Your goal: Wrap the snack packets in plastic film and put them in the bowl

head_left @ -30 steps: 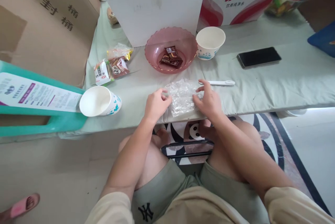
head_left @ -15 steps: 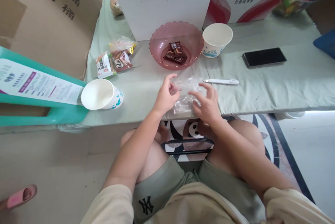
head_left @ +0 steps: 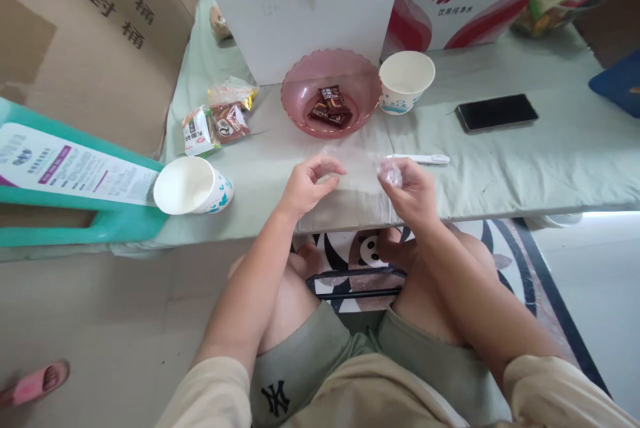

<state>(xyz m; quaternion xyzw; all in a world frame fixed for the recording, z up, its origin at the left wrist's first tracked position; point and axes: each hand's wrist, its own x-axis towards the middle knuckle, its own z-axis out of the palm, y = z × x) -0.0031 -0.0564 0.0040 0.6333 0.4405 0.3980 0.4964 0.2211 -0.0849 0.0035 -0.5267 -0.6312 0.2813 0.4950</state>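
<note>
A thin clear plastic bag [head_left: 364,181] lies between my hands near the table's front edge, parts of it hard to make out. My right hand [head_left: 413,191] is closed on a crumpled bunch of it. To the left, my left hand [head_left: 311,185] is curved, thumb and fingers apart; whether it touches the plastic I cannot tell. Just behind the right hand lies a white slim cutter [head_left: 425,159], its left end partly covered. Beyond the hands stands a pink scalloped bowl [head_left: 297,98] with several brown cocoa snack packets [head_left: 331,107] in it.
Paper cups stand right of the bowl [head_left: 407,75] and at the left edge [head_left: 193,185]. Snack packs [head_left: 215,125] lie at left, a phone [head_left: 497,112] at right. White cartons [head_left: 310,8] line the back. A green container [head_left: 125,205] and a cardboard box [head_left: 100,48] stand left.
My right hand has closed, gathering the plastic into a bunch, and moved slightly right. My left hand has shifted a little left and down. The whole view has tilted slightly.
</note>
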